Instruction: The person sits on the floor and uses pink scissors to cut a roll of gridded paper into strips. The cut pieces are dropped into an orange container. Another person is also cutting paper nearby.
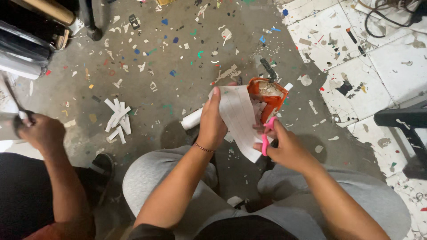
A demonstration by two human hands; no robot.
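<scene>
My left hand grips the left edge of a white sheet of paper ruled with thin lines, thumb on top. My right hand holds pink-handled scissors at the sheet's right edge; the blades are hidden under the paper. Just beyond the sheet sits an orange container with paper scraps inside. My knees in grey trousers frame the bottom of the view.
Another person's hand at the left holds scissors over paper. A pile of cut white strips lies on the scrap-littered concrete floor. A white roll lies near my left hand. White tiles and a black stand are at right.
</scene>
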